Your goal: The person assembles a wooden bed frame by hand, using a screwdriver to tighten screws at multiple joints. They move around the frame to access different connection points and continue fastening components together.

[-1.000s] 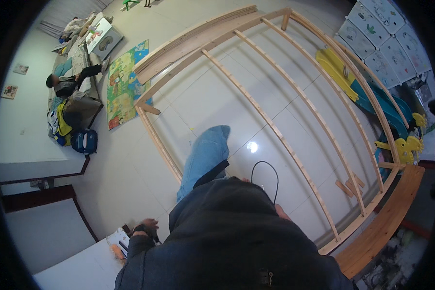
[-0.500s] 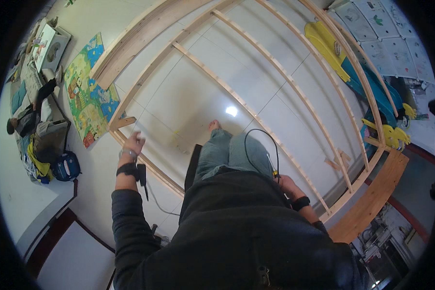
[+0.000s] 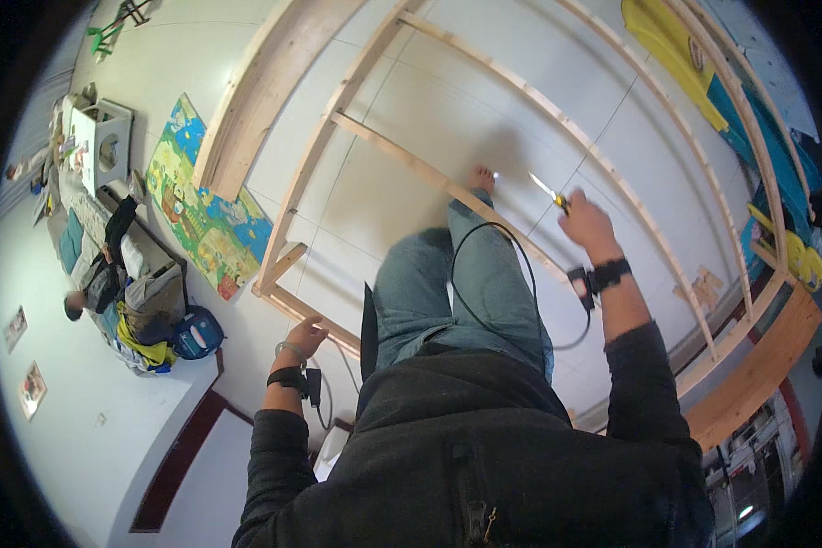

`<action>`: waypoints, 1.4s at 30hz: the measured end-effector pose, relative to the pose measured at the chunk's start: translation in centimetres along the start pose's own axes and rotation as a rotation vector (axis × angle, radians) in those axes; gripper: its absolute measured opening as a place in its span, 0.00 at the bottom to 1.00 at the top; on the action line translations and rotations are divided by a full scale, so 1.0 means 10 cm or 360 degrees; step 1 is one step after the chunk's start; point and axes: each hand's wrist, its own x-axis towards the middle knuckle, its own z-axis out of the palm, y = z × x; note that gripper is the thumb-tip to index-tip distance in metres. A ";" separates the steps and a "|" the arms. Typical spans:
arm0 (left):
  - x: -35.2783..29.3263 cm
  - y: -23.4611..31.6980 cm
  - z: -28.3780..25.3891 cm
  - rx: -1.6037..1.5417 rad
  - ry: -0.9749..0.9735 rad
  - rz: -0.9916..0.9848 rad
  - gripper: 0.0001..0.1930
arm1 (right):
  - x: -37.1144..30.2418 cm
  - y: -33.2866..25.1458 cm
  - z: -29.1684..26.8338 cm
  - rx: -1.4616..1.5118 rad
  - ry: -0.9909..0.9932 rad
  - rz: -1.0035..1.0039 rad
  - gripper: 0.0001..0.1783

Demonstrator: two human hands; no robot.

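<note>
My right hand point(image 3: 588, 222) is raised over the frame's slats, closed round a tool with a yellow-and-black handle and a bright, pointed metal blade point(image 3: 541, 183). Its tip points away and to the left; whether it is a knife or a screwdriver is unclear. My left hand point(image 3: 307, 336) is beside the near-left rail of a large pale wooden frame point(image 3: 324, 146), fingers loosely stretched; contact with the rail is uncertain. A short wooden block point(image 3: 286, 262) juts inward at that corner. Long slats point(image 3: 511, 82) cross the frame.
A thick board point(image 3: 260, 100) stands at the far left beside a colourful play mat point(image 3: 205, 210). A person point(image 3: 108, 281) is on a cluttered sofa near a blue bag point(image 3: 197, 332). A yellow slide point(image 3: 676, 55) and wide plank point(image 3: 758, 374) are at right. A black cable point(image 3: 457, 265) loops over my legs.
My right hand has come up from beside my thigh and stretched forward with the tool. The whole view has shifted. My left hand stays near the frame's left corner.
</note>
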 end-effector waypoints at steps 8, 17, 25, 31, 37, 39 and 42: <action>1.46 0.97 -0.92 0.0203 0.0371 0.0777 0.19 | 1.12 -1.27 0.35 0.0865 0.0186 -0.0548 0.19; 3.51 1.77 -1.85 0.0382 0.0869 0.0728 0.27 | 1.82 -2.35 1.36 0.1811 -0.0397 -0.0144 0.16; 4.31 2.26 -2.05 0.0237 0.1025 0.0962 0.24 | 2.66 -2.90 1.72 0.1599 -0.0045 -0.0311 0.16; 4.28 2.30 -1.84 0.0164 0.1419 0.0901 0.23 | 2.98 -3.06 1.80 0.1608 -0.0134 -0.0396 0.15; 4.29 2.27 -1.83 0.0189 0.1517 0.0877 0.21 | 3.08 -3.14 1.86 0.1822 -0.0324 -0.0342 0.15; 4.30 2.26 -1.82 0.0178 0.1542 0.0896 0.20 | 3.08 -3.14 1.86 0.1840 -0.0346 -0.0342 0.15; 4.29 2.26 -1.80 0.0176 0.1576 0.0888 0.20 | 3.09 -3.14 1.83 0.1794 -0.0336 -0.0392 0.14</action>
